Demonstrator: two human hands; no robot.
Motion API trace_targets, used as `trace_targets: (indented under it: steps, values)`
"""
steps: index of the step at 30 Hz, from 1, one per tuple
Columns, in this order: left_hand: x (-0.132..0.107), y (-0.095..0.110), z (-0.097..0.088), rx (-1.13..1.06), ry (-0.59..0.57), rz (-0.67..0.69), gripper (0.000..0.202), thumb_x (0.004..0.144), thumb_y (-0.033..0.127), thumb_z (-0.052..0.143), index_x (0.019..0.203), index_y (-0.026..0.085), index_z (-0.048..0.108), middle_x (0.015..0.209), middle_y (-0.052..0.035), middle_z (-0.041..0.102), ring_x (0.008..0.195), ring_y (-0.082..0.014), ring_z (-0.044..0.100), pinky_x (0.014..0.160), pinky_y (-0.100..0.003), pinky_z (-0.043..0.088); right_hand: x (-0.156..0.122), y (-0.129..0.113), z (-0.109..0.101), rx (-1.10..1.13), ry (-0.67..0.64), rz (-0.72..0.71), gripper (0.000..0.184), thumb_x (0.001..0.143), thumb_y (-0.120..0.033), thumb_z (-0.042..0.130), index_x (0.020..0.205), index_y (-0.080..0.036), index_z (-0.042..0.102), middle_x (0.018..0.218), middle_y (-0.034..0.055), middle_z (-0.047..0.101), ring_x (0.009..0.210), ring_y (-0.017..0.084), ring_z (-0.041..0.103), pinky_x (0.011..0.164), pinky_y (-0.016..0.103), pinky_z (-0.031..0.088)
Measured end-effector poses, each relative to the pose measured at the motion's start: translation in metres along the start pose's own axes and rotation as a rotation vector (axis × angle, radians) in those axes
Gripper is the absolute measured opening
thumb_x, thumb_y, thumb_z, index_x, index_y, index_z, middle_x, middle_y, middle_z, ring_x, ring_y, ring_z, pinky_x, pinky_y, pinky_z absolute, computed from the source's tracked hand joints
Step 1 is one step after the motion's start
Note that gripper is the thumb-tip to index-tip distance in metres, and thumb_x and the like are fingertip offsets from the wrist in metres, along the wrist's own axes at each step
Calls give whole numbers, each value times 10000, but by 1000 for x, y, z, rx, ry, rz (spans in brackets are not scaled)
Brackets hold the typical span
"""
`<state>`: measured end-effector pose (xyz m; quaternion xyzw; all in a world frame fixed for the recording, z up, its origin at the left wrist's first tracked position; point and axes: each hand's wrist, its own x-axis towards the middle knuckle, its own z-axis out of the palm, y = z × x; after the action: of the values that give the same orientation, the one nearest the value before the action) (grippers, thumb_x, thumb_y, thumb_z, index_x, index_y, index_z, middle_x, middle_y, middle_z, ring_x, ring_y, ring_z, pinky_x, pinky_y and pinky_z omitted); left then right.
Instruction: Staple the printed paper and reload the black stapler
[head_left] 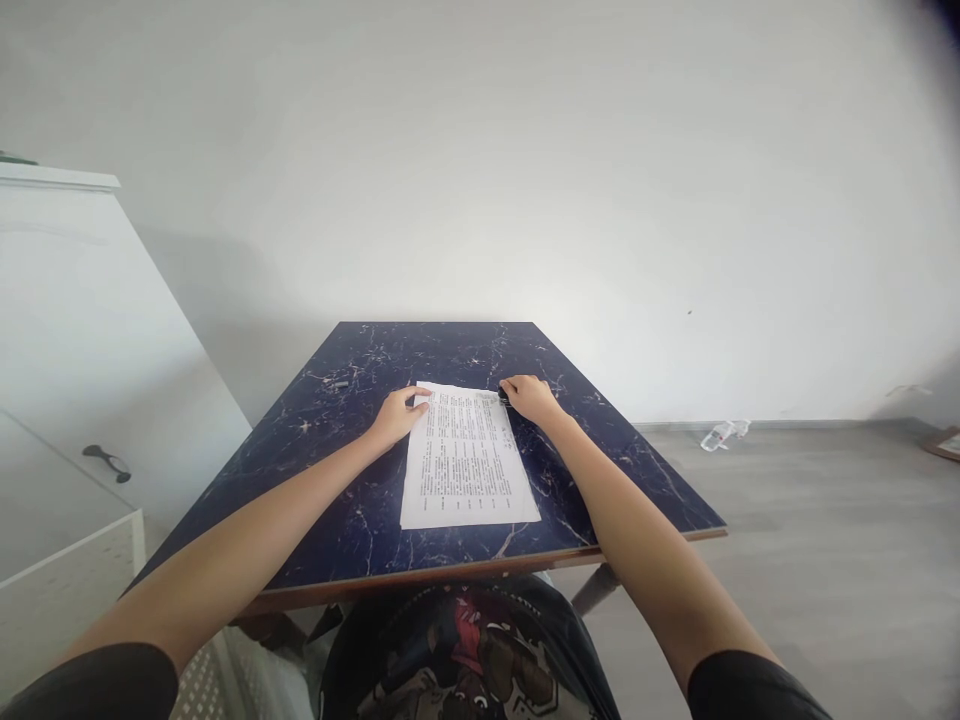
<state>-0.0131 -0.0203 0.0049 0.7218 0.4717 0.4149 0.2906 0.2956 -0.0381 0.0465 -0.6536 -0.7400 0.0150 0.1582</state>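
A small stack of printed paper sheets (469,460) lies on the dark blue marbled table (360,550). My left hand (397,415) grips the stack at its upper left edge, with thumb and forefinger over the paper. At the upper right corner, my right hand (529,395) is closed around a small black stapler (503,396), mostly covered by my fingers. The stapler's front end meets the paper's corner; whether its jaws are pressed together I cannot tell. A short grey bar (341,384) rests on the table left of the paper.
A white cabinet (90,300) with a dark handle (106,462) stands on the left. Behind the table rises a white wall (480,180). On the grey floor (810,560) at right lies a clear plastic item (724,435) by the wall. The table's wooden edge (435,588) faces me.
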Motion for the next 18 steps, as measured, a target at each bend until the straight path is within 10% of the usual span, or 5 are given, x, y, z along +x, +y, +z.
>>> trace_targets:
  steps: [18]
  values:
    - [-3,8,0,27,-2,-60,298,869,203,650,1149,186,751,1275,-99,731,913,-241,763,925,-383,582,-3,-11,12,-168,-23,-89,438,1086,-282,342,993,-197,761,1132,151,723,1146,310,596,1035,497,337]
